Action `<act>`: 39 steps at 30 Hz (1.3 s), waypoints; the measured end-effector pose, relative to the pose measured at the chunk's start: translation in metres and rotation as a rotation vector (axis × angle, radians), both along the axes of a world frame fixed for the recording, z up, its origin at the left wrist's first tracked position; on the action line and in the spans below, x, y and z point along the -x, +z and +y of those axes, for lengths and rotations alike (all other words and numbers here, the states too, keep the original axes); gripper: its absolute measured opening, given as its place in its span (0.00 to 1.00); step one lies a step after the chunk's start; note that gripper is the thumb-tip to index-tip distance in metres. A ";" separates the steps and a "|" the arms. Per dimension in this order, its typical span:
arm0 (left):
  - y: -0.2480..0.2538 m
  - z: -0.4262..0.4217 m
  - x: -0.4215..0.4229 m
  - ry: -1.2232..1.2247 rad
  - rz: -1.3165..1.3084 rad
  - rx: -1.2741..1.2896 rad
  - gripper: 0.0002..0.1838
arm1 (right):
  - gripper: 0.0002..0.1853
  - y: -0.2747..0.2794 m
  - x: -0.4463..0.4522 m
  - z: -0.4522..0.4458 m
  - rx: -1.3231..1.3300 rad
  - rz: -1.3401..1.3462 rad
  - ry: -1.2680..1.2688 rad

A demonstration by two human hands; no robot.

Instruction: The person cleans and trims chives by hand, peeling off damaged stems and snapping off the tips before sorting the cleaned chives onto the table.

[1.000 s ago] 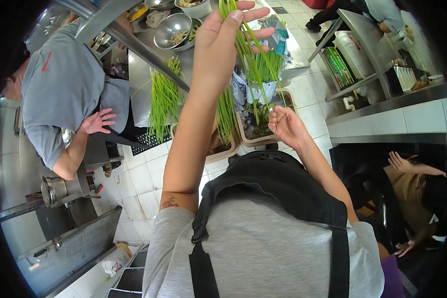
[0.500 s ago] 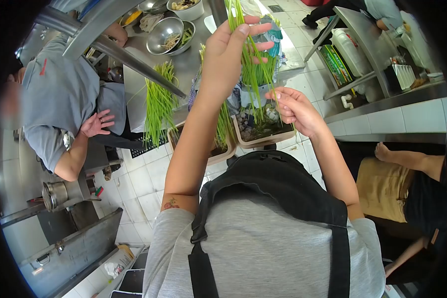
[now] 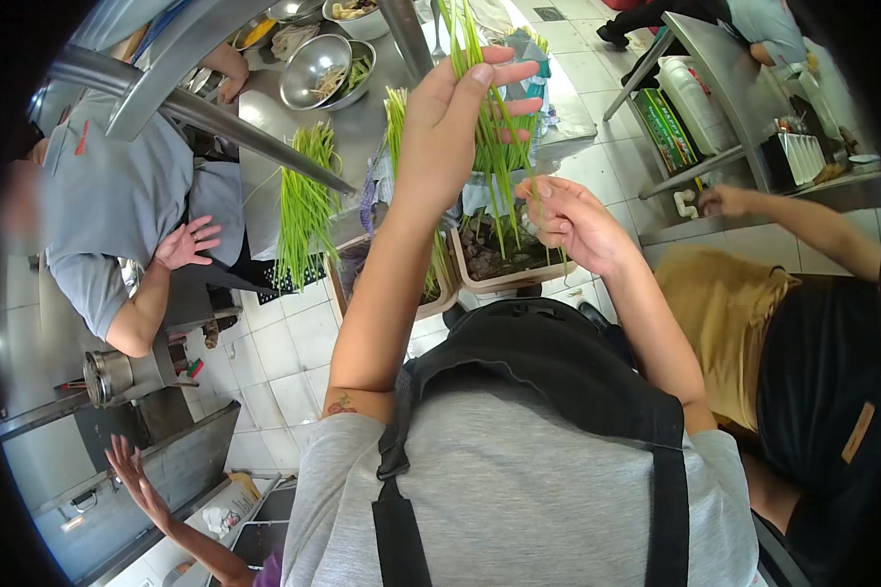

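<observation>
At upper centre, the left hand (image 3: 442,125) grips stalks (image 3: 494,147) running down-frame, just left of the right hand (image 3: 579,223), which pinches one.

green stalks (image 3: 495,147): cropped at top edge | purple sleeve (image 3: 269,569): cropped at bottom | red lettering (image 3: 81,135): illegible

Floor tiles (image 3: 294,342): bright and pale; you cannot see the lamp lighting them.
Pipe (image 3: 235,129): you get soft highlights along its steel.
Your hands (image 3: 439,122): well lit, fairly crisp.
Green stalks (image 3: 489,137): clear, though thin tips fade on you.
Co-worker's head (image 3: 24,210): smeared to a blur.
Black apron (image 3: 538,342): dark, yet you see folds.
Rim: black corners, counters bending around you.
</observation>
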State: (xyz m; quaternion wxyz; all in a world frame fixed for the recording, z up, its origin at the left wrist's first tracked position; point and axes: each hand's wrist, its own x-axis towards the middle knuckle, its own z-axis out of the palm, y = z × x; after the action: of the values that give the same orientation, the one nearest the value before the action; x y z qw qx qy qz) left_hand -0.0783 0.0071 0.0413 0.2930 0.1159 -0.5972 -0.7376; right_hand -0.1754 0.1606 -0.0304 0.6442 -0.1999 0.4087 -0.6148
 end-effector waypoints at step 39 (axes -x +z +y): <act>-0.005 -0.001 -0.011 -0.193 -0.019 -0.082 0.19 | 0.16 0.019 -0.006 -0.010 0.029 0.048 -0.274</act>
State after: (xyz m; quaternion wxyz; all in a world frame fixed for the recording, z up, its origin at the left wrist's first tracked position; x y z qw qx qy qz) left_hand -0.0677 0.0061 0.0366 0.2098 0.0766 -0.5778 -0.7850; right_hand -0.1693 0.1507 -0.0117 0.5411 -0.1663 0.4385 -0.6980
